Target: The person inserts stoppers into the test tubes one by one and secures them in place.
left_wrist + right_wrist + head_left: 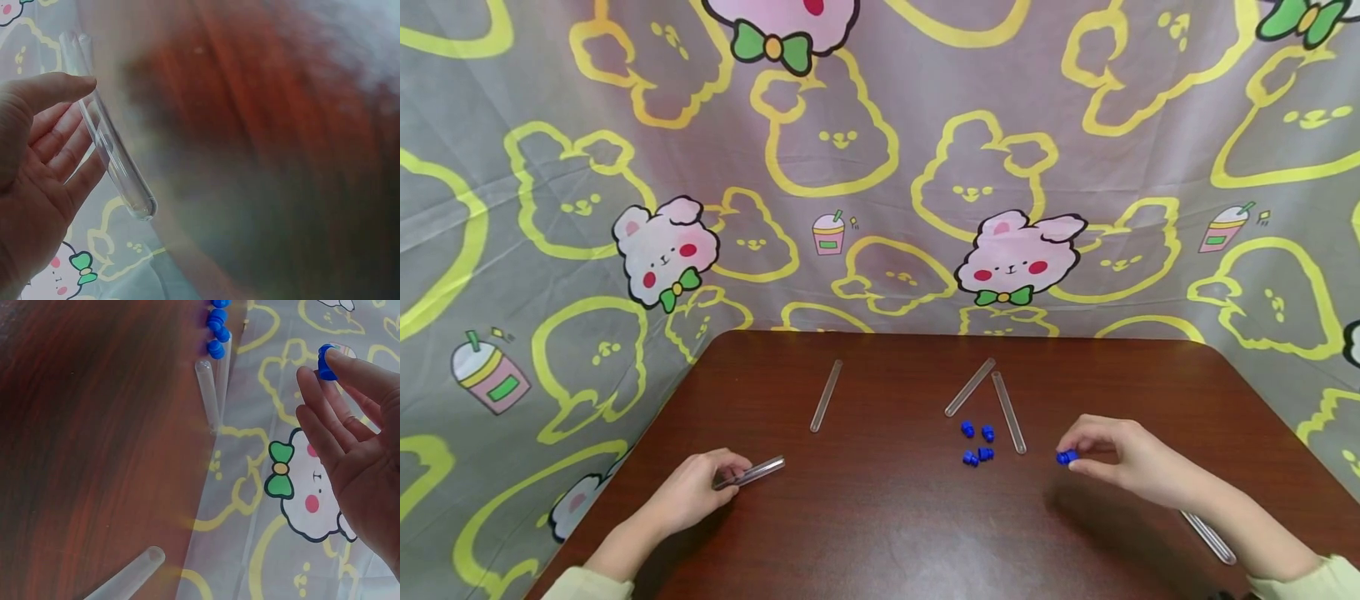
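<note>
My left hand point(700, 487) holds a clear test tube point(752, 472) just above the brown table point(880, 533) at the front left. In the left wrist view the tube point(112, 144) lies between thumb and fingers point(65, 147). My right hand point(1120, 458) pinches a small blue cap point(1066, 457) between thumb and fingertips at the right; the same cap point(326, 362) shows in the right wrist view. Several blue caps point(977, 443) lie loose on the table between my hands, closer to the right one.
Three more clear tubes lie on the table: one at mid-left point(826, 395), two in a V point(972, 386) point(1008, 412) by the caps. Another tube point(1208, 537) lies under my right forearm. A cartoon-print cloth point(880, 167) hangs behind and around the table.
</note>
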The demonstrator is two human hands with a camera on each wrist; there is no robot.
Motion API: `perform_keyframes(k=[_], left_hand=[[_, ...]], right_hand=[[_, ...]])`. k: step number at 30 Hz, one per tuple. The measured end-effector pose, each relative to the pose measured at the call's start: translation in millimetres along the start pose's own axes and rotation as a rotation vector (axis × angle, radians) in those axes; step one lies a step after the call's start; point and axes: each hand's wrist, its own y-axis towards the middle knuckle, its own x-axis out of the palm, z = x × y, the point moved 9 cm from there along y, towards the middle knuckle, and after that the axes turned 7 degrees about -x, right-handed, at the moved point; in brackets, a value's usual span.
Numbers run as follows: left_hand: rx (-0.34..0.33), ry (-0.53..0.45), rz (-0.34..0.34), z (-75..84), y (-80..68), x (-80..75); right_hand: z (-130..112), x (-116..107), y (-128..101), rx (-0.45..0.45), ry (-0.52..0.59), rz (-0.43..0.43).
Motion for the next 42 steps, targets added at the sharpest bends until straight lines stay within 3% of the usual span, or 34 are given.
perform_keyframes(k=[9,16,22,42], left_hand=[[0.022,0.007,0.046,16.4,2.6,-12.2],[0.021,-0.057,0.017,32.7,9.2,-11.3],[0.062,-0.061,0.042,46.8,13.4,-10.2],[0.117,-0.125,0.033,83.9,38.3,0.4]], right_hand=[[-2,-5,5,-0.030,0.020,0.020],[-5,-9,9,-0.026,0.014,0.036],[-5,-14,15,-0.038,0.011,0.079],[3,-13,44,0.083,-0.005,0.120]])
